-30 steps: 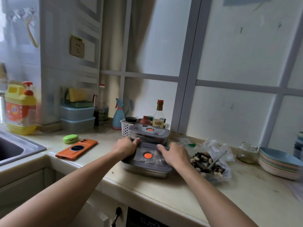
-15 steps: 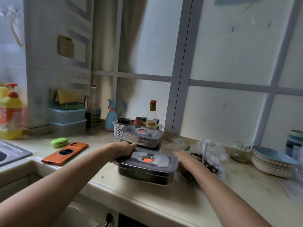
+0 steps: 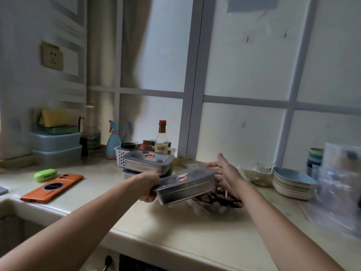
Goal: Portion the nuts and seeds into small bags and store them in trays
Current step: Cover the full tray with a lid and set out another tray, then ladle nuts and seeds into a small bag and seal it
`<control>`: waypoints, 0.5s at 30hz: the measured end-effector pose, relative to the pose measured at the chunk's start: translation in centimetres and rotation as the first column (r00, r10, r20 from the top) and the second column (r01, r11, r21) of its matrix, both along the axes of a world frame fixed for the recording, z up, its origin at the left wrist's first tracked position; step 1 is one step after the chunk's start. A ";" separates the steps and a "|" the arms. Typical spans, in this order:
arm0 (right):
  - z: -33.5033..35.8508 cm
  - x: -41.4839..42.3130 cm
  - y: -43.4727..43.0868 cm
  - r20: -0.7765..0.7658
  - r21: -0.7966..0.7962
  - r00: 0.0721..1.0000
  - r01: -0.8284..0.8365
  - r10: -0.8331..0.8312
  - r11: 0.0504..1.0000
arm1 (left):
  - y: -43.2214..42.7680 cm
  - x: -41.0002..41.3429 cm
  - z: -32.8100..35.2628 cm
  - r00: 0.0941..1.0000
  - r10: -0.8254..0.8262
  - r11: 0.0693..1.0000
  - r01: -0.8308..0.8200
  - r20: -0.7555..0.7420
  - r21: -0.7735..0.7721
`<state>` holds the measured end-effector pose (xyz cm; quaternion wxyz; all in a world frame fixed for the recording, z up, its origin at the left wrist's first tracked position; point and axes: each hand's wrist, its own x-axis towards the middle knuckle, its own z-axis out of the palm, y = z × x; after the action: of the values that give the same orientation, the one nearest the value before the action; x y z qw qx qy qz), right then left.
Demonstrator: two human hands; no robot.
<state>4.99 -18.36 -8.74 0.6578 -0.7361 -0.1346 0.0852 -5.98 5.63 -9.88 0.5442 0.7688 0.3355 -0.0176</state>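
One lidded tray (image 3: 187,185), pressed on the table (image 3: 175,227) a second ago, now tilts above the nuts (image 3: 218,200), gripped by the left hand (image 3: 149,189), right hand (image 3: 227,173) spread just beside it, likely headed for stacking.

Bare countertop (image 3: 175,227) in front; stacked trays (image 3: 148,165) and plates (image 3: 293,184) crowd behind.

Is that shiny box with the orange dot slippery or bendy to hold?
Probably stiff: the metal tray shows no sag though the left hand grips only one end. Possibly slippery, since its sides look smooth, and it hangs tilted.
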 end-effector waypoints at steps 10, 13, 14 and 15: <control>-0.5 0.1 -1.4 -0.204 -0.005 0.973 0.110 -0.108 0.994 | -6.0 -1.2 2.1 0.961 -0.134 0.990 0.120 0.241 0.073; -0.3 0.8 -2.2 -0.227 0.071 0.958 0.195 -0.174 0.978 | -7.1 -1.4 3.4 0.892 -0.378 0.655 0.069 0.248 0.752; -0.3 1.3 -2.4 -0.238 0.093 0.953 0.215 -0.188 0.972 | -7.4 -1.2 3.9 0.841 -0.474 0.535 0.041 0.260 0.844; -0.2 1.7 -2.5 -0.242 0.108 0.952 0.217 -0.186 0.970 | -7.6 -1.1 4.3 0.776 -0.587 0.421 0.050 0.230 0.906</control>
<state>6.72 -20.91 -8.98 0.7219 -0.6856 0.0130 0.0930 -7.06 -1.99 -5.55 0.1371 0.9577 -0.0229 0.2519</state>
